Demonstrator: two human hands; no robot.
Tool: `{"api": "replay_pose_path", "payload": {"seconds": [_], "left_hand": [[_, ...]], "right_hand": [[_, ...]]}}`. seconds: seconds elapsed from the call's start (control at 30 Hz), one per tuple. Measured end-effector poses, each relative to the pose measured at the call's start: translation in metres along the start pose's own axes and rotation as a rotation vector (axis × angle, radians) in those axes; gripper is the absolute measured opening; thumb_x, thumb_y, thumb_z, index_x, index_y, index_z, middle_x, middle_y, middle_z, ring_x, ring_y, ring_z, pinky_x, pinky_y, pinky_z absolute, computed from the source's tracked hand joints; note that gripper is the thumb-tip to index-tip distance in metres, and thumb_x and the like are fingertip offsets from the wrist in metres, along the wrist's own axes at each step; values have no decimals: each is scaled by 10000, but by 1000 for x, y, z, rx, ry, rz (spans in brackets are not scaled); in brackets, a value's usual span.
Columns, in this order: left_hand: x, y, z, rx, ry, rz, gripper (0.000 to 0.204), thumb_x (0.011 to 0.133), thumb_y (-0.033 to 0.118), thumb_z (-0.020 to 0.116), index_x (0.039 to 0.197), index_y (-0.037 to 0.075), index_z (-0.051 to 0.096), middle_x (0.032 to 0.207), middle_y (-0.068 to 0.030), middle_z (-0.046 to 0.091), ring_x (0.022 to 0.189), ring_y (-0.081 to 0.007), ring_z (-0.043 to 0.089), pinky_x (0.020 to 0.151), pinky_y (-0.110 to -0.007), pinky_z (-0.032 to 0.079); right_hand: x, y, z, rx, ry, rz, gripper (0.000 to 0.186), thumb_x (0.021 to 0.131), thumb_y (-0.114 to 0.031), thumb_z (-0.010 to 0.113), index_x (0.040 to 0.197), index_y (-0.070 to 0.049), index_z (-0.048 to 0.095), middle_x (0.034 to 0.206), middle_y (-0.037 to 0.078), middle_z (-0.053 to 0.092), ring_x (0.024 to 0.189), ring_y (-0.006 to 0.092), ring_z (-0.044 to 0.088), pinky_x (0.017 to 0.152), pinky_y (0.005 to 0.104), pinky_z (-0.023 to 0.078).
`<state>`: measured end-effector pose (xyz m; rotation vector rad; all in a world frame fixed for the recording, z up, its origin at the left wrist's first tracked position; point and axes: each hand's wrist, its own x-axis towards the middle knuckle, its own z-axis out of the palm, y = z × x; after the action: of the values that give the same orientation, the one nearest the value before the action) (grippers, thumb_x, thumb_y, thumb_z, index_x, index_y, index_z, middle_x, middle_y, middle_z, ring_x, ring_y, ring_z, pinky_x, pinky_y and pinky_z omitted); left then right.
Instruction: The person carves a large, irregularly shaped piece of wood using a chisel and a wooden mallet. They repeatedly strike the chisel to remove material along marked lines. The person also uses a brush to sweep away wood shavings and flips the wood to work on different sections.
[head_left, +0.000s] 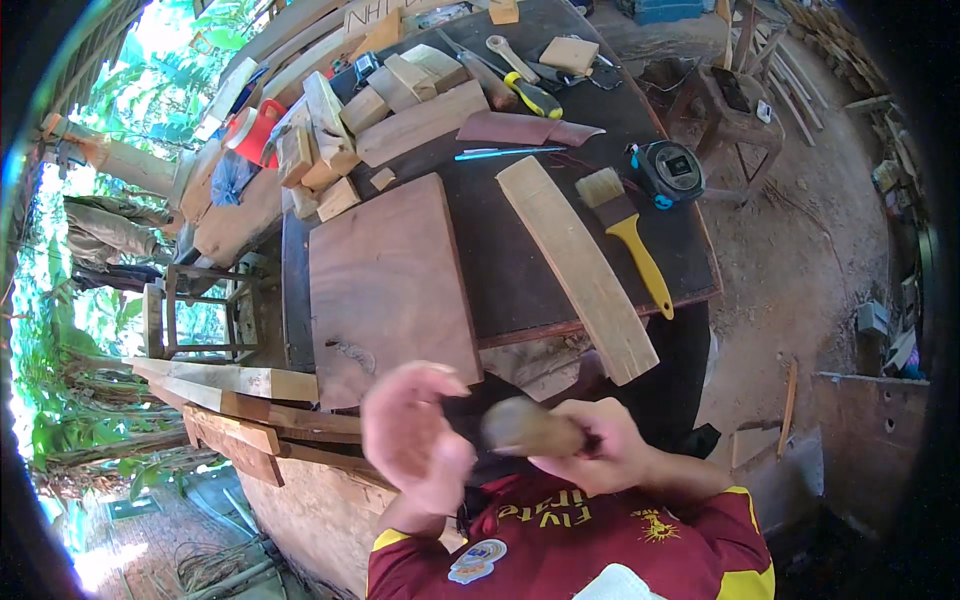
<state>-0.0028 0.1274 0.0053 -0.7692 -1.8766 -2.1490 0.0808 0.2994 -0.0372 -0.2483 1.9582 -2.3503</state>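
In front of my chest, my right hand point(605, 445) is closed around a rounded brown object point(528, 428); motion blur hides its exact kind. My left hand point(412, 435) is held beside it, fingers curved and apart from the thumb, with nothing in it. Just beyond the left hand lies a broad, flat wooden board point(390, 270), overhanging the near edge of the dark table point(480, 265). A narrow, slightly curved wooden slat point(578, 268) also juts over that edge, right of the board. Next to it rests a paintbrush point(630, 235) with a yellow handle.
A tape measure point(668, 172) sits at the table's right edge. Farther back are a sheet of sandpaper point(520, 129), a blue pen point(510, 152), a yellow-black screwdriver point(535, 97) and several wood blocks point(425, 120). Planks point(240, 385) are stacked at left; a stool point(735, 120) stands at right.
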Motion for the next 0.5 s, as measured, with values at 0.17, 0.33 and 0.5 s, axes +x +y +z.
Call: {"api": "replay_pose_path", "payload": {"seconds": [0.17,0.33,0.5], "left_hand": [[25,2,-10,252,244,-144,665,792,-120,537,1414,2,336,1131,-152,562,679,-45,472,672,-255,476],[50,-4,-20,318,255,-66,796,762,-141,541,1470,17,212,1349,-212,474,642,-24,463,766,-280,519],[70,-11,-18,426,169,-6,819,743,-141,523,1475,18,193,1406,-213,432,665,-27,480,837,-312,528]], "right_hand": [[-31,-15,-34,616,104,155,146,841,-91,679,798,-44,547,601,16,526,535,74,508,481,239,395],[-25,-12,-81,710,239,-355,177,962,-180,521,905,-72,391,548,37,431,389,143,385,349,308,378],[-37,-7,-131,620,462,-587,253,1025,-304,350,931,-76,406,690,46,460,609,166,478,546,312,437]]}}
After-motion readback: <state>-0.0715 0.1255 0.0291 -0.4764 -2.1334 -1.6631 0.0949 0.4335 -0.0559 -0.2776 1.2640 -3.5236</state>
